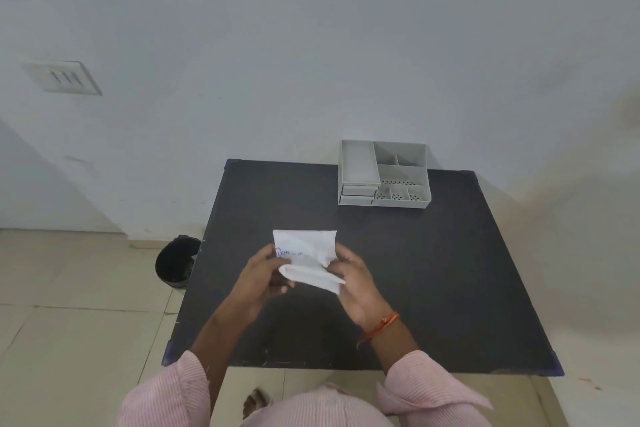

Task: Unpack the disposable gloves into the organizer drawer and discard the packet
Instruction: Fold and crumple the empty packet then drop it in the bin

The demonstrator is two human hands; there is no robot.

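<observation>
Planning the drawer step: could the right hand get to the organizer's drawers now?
Probably not yet: the right hand and left hand both grip the packet. The table toward the organizer looks unobstructed.

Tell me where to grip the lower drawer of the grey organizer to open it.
Take the lower drawer by its front panel, coming from the near side of the table. It sits shut at the organizer's near-left corner under a second drawer, its face towards you. No handle is discernible, so probably pinch the panel's edges. Both hands hold the glove packet now.

Thin crinkled white plastic packet (304,255); matt dark table (433,270); smooth grey plastic organizer (382,173); ribbed pink cloth sleeves (426,388).
</observation>
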